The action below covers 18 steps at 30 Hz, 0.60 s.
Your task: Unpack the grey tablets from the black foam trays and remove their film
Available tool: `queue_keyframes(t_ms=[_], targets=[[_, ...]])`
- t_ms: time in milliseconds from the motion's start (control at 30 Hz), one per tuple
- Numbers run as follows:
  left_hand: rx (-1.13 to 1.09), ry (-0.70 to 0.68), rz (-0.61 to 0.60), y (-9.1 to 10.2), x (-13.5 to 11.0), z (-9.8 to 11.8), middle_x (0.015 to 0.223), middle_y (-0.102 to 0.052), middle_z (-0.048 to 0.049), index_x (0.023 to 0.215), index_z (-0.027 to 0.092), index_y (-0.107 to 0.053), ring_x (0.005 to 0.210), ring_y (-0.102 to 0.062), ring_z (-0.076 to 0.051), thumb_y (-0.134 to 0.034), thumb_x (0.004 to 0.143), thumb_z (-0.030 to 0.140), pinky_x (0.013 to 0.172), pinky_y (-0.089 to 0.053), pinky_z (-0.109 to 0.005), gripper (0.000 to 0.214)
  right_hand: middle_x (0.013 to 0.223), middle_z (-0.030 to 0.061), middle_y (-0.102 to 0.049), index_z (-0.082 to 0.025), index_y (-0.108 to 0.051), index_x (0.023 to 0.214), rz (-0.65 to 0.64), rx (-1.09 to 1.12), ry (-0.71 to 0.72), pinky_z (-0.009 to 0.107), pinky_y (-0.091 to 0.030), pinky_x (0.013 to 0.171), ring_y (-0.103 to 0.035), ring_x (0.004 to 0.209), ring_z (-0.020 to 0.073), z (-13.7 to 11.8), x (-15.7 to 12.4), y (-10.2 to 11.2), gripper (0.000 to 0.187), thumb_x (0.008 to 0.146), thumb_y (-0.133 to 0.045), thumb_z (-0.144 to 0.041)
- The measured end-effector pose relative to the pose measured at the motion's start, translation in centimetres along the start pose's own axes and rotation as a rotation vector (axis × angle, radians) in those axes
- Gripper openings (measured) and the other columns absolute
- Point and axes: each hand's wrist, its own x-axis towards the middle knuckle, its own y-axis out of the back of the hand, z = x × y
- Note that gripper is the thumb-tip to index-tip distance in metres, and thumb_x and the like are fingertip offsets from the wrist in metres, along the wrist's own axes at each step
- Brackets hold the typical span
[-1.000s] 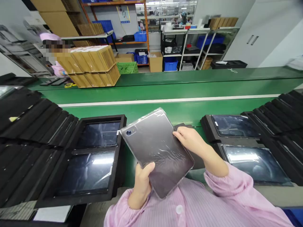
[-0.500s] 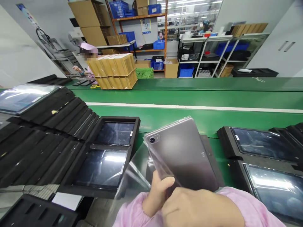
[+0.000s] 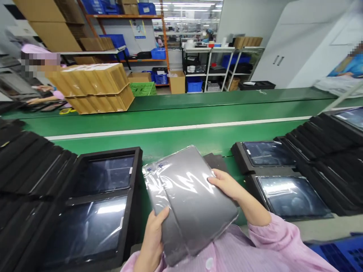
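I hold a grey tablet [image 3: 190,196] back side up in a clear plastic bag, close to my chest over the green belt's near edge. It looks doubled from motion blur, with the camera lens at its upper left. My left hand [image 3: 154,234] grips its lower left edge, thumb on top. My right hand [image 3: 227,185] holds its right edge with fingers curled round it. Both sleeves are pink.
A black foam tray [image 3: 133,196] with two bagged tablets lies at left, a similar tray [image 3: 244,160] at right. Stacks of black trays flank both sides. Across the green conveyor [image 3: 184,113] stand wrapped cardboard boxes [image 3: 90,87] and a seated person [image 3: 42,71]; shelves behind.
The tablet went from half out of its bag, right hand low near my left, to fully covered by the bag. My right hand is back on its right edge.
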Motion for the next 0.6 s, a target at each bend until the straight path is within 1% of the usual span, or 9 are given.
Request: queue_keyframes(t_ms=[100,167,200,300,333,400,467,533,600], targets=[[0.063,0.022,0.046,1.8,0.7,1.0,0.058,-0.069,-0.0038,0.076,0.013,-0.066,0.047,-0.062,-0.023,-0.079,0.040,0.027,0.048,-0.051,-0.032,0.041,0.096,0.0071,-0.069,-0.017,-0.059,0.106,0.080,0.083,0.012,0.035,-0.050,0.073,-0.065,0.083,0.0233,-0.9,-0.5,3.9,0.043,0.074,-0.058,-0.045],[0.071,-0.024,0.108,2.8,1.2,1.4,0.057,-0.068,-0.0017,0.075,0.015,-0.066,0.046,-0.061,-0.022,-0.077,0.040,0.024,0.046,-0.050,-0.031,0.038,0.110,0.0093,-0.067,-0.019,-0.052,0.124,0.149,-0.147,0.068,0.040,-0.047,0.086,-0.063,0.099,0.0267,-1.3,-0.5,5.6,0.048,0.078,-0.054,-0.034],[0.074,-0.039,0.134,3.1,1.3,1.5,0.056,-0.067,-0.0010,0.072,0.015,-0.066,0.044,-0.060,-0.021,-0.075,0.039,0.023,0.045,-0.049,-0.030,0.035,0.115,0.0120,-0.065,-0.019,-0.047,0.131,0.187,-0.326,0.052,0.044,-0.044,0.091,-0.061,0.104,0.0297,-1.3,-0.3,5.7,0.052,0.079,-0.052,-0.027],[0.068,-0.046,0.166,3.1,1.6,1.3,0.051,-0.065,-0.0013,0.061,0.015,-0.064,0.043,-0.057,-0.019,-0.068,0.037,0.020,0.044,-0.048,-0.029,0.025,0.130,0.0277,-0.052,-0.008,-0.036,0.140,0.268,-0.766,-0.150,0.059,-0.038,0.092,-0.059,0.106,0.0414,0.1,1.3,2.6,0.061,0.080,-0.044,-0.009],[0.054,-0.041,0.158,2.8,1.6,1.1,0.051,-0.064,-0.0014,0.059,0.014,-0.063,0.044,-0.057,-0.019,-0.065,0.036,0.019,0.044,-0.047,-0.028,0.023,0.137,0.0322,-0.042,-0.004,-0.035,0.140,0.269,-0.804,-0.201,0.061,-0.037,0.090,-0.059,0.105,0.0437,1.0,2.0,0.9,0.060,0.080,-0.041,-0.006],[0.010,-0.037,0.140,2.0,1.5,0.7,0.050,-0.062,0.0004,0.056,0.015,-0.062,0.045,-0.055,-0.017,-0.062,0.035,0.017,0.044,-0.045,-0.027,0.021,0.144,0.0336,-0.030,-0.002,-0.045,0.132,0.216,-0.782,-0.216,0.058,-0.041,0.088,-0.061,0.103,0.0430,2.7,3.2,-2.4,0.054,0.078,-0.044,-0.004],[-0.040,-0.036,0.131,1.2,1.3,0.4,0.047,-0.058,0.0032,0.052,0.016,-0.057,0.044,-0.051,-0.014,-0.059,0.035,0.015,0.043,-0.042,-0.024,0.017,0.137,0.0305,-0.042,-0.006,-0.058,0.115,0.128,-0.714,-0.191,0.048,-0.047,0.084,-0.065,0.097,0.0363,3.9,4.0,-4.5,0.038,0.077,-0.051,-0.007],[-0.085,-0.030,0.115,0.4,1.0,0.3,0.045,-0.054,0.0047,0.049,0.016,-0.053,0.043,-0.047,-0.012,-0.056,0.034,0.013,0.042,-0.040,-0.023,0.015,0.116,0.0225,-0.062,-0.010,-0.061,0.099,0.040,-0.626,-0.155,0.037,-0.052,0.074,-0.069,0.084,0.0263,4.1,4.3,-4.9,0.022,0.084,-0.047,-0.017],[-0.120,-0.026,0.074,-0.2,0.6,0.4,0.045,-0.052,0.0047,0.048,0.016,-0.052,0.044,-0.046,-0.012,-0.052,0.034,0.013,0.043,-0.038,-0.023,0.015,0.094,0.0127,-0.068,-0.014,-0.058,0.095,-0.030,-0.528,-0.112,0.028,-0.051,0.060,-0.067,0.071,0.0182,3.2,4.0,-4.1,0.031,0.093,-0.029,-0.026]])
